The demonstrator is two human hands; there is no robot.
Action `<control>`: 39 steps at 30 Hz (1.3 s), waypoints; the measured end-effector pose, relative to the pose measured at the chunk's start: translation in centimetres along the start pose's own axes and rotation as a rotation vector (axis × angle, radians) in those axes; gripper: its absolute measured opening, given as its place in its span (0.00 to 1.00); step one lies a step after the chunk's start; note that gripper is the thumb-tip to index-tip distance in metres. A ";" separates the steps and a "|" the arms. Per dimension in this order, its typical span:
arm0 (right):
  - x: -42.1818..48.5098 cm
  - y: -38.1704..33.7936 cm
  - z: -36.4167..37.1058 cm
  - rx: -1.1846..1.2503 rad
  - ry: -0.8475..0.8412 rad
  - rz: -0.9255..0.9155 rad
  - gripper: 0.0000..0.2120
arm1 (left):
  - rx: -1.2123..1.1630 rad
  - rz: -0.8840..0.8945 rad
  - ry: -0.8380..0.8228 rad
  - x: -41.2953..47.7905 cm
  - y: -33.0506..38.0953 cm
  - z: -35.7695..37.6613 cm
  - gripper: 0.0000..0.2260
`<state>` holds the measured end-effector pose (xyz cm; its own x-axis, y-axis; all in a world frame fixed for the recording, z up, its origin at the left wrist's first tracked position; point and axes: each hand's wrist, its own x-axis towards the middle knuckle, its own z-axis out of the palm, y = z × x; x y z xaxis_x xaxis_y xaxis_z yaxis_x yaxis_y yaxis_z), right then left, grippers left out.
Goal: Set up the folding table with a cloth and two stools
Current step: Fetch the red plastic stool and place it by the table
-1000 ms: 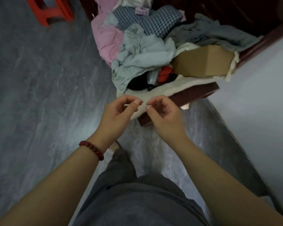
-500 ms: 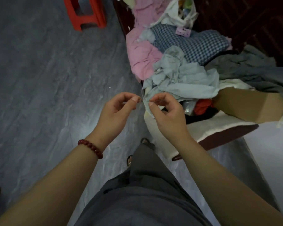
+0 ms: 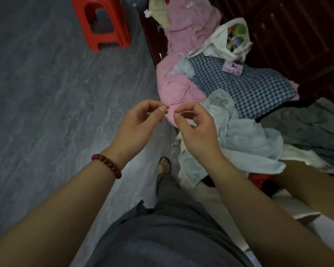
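Observation:
My left hand (image 3: 141, 124) and my right hand (image 3: 196, 132) are held close together in front of me, thumb and forefinger pinched. Each pinches an end of a thin pale strand (image 3: 183, 112); what it is I cannot tell. A red plastic stool (image 3: 104, 24) stands on the grey floor at the top, well beyond my hands. To the right lies a heap of cloths: a pink one (image 3: 174, 87), a blue checked one (image 3: 243, 87) and a pale blue one (image 3: 245, 137). No folding table is in view.
Dark wooden furniture (image 3: 297, 35) runs along the right behind the heap. A white bag (image 3: 220, 41) with things in it sits on top of the cloths. A brown cardboard box (image 3: 307, 191) lies at the lower right. My sandalled foot (image 3: 164, 164) is on the grey floor (image 3: 46, 112).
The view has swung along the heap, so the red stool and pink cloth are nearer and the cardboard box has slid to the lower right. Both hands stay pinched on the strand.

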<state>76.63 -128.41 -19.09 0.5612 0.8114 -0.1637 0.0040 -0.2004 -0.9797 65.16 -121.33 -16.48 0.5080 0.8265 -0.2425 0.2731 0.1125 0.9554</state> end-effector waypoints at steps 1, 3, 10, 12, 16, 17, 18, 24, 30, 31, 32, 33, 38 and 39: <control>1.8 -0.6 0.4 0.005 -0.003 -0.007 0.04 | 0.003 0.009 0.001 1.7 0.7 -0.5 0.05; 5.0 -1.7 1.4 0.000 -0.025 -0.027 0.04 | 0.007 0.024 0.017 4.7 1.8 -1.6 0.05; 13.2 -4.4 4.3 -0.016 -0.059 -0.059 0.08 | -0.027 -0.013 0.073 12.3 3.6 -4.9 0.05; 15.2 -4.7 5.4 -0.019 -0.063 -0.057 0.07 | -0.043 -0.011 0.075 14.4 3.8 -6.0 0.05; 19.6 -5.3 8.5 -0.023 -0.077 -0.040 0.06 | -0.053 0.000 0.086 19.1 4.1 -8.7 0.05; 20.8 -5.5 9.5 -0.024 -0.077 -0.038 0.06 | -0.047 0.004 0.089 20.4 4.1 -9.5 0.06; 22.1 -5.6 10.5 -0.026 -0.076 -0.033 0.07 | -0.036 0.007 0.092 21.8 4.1 -10.5 0.06; 31.2 -7.6 18.6 -0.046 -0.070 -0.029 0.08 | -0.012 0.003 0.059 31.2 4.8 -18.7 0.06; 39.6 -11.0 27.7 -0.003 -0.096 -0.054 0.05 | -0.039 0.032 0.073 39.2 6.5 -28.1 0.04; 40.7 -11.4 29.0 0.011 -0.095 -0.051 0.04 | -0.043 0.033 0.080 40.2 6.7 -29.3 0.04; 41.7 -11.8 30.1 0.017 -0.098 -0.049 0.05 | -0.050 0.032 0.090 41.1 6.8 -30.4 0.04; 42.7 -12.2 31.1 0.016 -0.102 -0.050 0.06 | -0.058 0.029 0.102 41.9 6.8 -31.4 0.04; 47.9 -14.0 35.2 0.004 -0.112 -0.057 0.10 | -0.078 0.013 0.142 46.5 6.8 -36.0 0.05; 48.9 -14.3 35.8 0.005 -0.116 -0.058 0.10 | -0.084 0.011 0.146 47.5 6.9 -36.7 0.05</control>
<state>74.41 -66.17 -17.21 0.4605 0.8797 -0.1186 0.0298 -0.1489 -0.9884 61.22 -61.06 -15.25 0.3845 0.8988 -0.2107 0.1955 0.1438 0.9701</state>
